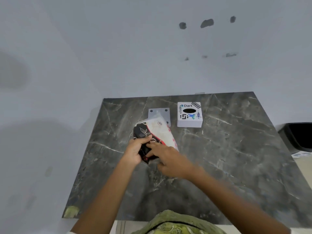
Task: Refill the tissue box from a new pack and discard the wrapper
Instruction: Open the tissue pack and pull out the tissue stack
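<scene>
A new tissue pack point(158, 130) in a white, red and black plastic wrapper is held tilted above the dark marble table point(228, 157). My left hand point(135, 149) grips its near black end. My right hand point(168, 159) has its fingers on that same end of the wrapper. The white tissue box point(189, 121), covered with stickers and showing a dark oval opening on top, stands at the back of the table, to the right of the pack. A flat grey plate point(164, 113) with corner holes lies beside the box, partly hidden by the pack.
A black bin point(298, 135) stands off the table's right edge. A pale wall rises behind the table. Green cloth point(170, 222) shows at the near edge below my arms.
</scene>
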